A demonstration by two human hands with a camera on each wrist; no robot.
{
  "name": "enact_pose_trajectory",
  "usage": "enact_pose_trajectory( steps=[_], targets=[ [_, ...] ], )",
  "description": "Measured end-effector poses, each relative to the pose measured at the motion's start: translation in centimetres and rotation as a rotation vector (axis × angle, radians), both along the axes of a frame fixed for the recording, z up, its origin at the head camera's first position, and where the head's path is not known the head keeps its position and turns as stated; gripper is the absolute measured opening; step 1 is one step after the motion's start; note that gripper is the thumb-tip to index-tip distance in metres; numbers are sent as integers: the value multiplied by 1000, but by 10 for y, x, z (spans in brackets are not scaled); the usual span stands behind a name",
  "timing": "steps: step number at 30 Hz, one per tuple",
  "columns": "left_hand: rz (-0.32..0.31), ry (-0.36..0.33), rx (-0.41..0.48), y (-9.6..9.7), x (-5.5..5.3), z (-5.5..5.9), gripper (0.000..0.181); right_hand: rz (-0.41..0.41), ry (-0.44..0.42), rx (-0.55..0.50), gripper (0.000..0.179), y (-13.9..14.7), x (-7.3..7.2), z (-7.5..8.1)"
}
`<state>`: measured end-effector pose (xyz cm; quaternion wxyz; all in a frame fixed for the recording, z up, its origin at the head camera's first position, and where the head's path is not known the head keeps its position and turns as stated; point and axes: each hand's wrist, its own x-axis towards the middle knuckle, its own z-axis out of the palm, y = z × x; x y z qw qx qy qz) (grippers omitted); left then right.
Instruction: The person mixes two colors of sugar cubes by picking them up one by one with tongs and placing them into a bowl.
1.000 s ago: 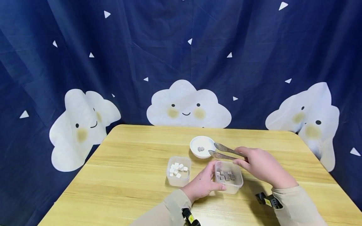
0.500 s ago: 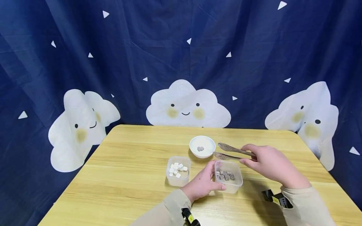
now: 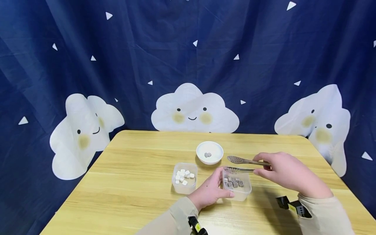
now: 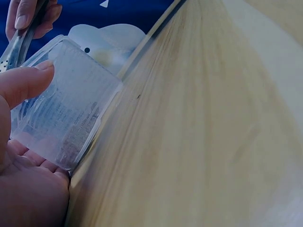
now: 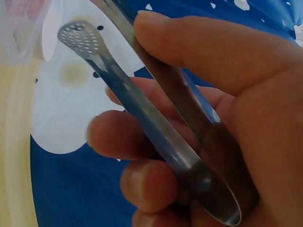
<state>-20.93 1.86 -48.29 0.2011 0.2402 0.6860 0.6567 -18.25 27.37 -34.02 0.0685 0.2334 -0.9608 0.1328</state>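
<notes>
My left hand (image 3: 208,192) grips the near left corner of a clear plastic container (image 3: 241,195), thumb on its front wall. Several grey-brown cubes (image 3: 235,184) lie inside it. In the left wrist view that container (image 4: 71,99) sits between thumb and fingers. Metal tongs (image 3: 246,161) with perforated tips are held by my right hand (image 3: 282,171), their arms spread apart with nothing between them. One tip overlaps the container's far rim in the head view. Seen from the right wrist, thumb and fingers press on either arm of the tongs (image 5: 156,127).
Left of my left hand stands a second clear container (image 3: 185,189) with several white cubes (image 3: 182,174). A white bowl (image 3: 215,150) holding a few grey cubes (image 3: 207,155) is behind the containers. All rest on a wooden table (image 3: 132,182) before a blue curtain (image 3: 132,58).
The right hand has drawn the tongs rightward and slightly nearer, away from the bowl's edge, and their tips have spread wider. The left hand keeps its hold on the container.
</notes>
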Motion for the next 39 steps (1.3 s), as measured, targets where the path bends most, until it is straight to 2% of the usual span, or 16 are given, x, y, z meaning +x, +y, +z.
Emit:
enact_pose_trajectory(
  steps=[11,21,28,39],
  targets=[
    [-2,16,19,0,-1,0,90,47,-68,19,24,4,1,1],
    [9,32,-16,-1,0,0,89,89,-86,28,18,3,0,-4],
    [-2,56,-21,-1,-1,0,88,151,-42,73,14,-3,-6,-14],
    [-6,54,-17,0,-2,0,87,156,-16,90,10,-9,-12,-23]
  ],
)
